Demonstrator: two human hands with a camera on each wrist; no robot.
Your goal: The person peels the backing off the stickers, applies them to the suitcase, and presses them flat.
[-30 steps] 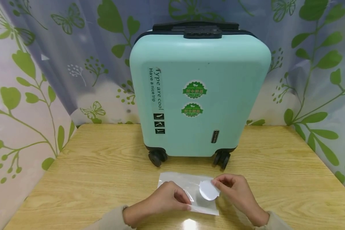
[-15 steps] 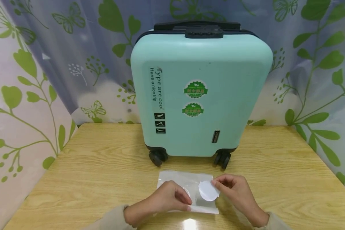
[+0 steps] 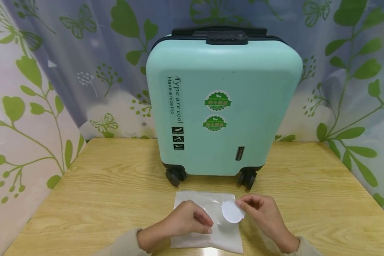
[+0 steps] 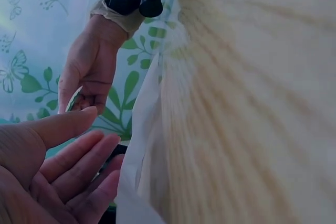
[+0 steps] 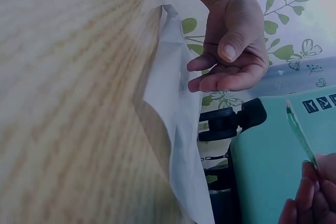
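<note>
My right hand (image 3: 265, 216) pinches a round sticker (image 3: 232, 212) by its upper right edge, holding it above the table. The sticker's plain white side shows in the head view; a green printed side shows in the right wrist view. Below it lies a thin, translucent whitish sheet (image 3: 222, 239), glossy and slightly wavy, its near edge unfolded. Over that sheet is my left hand (image 3: 189, 221), thumb and fingers apart with nothing between them. The left wrist view shows its fingers (image 4: 79, 163) loosely extended near the sheet's edge.
A mint-green suitcase (image 3: 225, 142) stands upright on its black wheels (image 3: 248, 177) behind the sheet. It bears two green round stickers (image 3: 217, 101) and printed lettering. Beneath is a wooden table (image 3: 115, 177), with leaf-patterned curtain (image 3: 115, 60) behind and at both sides.
My left hand has let go of the sheet's near edge, which was folded up and now lies spread toward me. The right hand and its sticker have barely moved.
</note>
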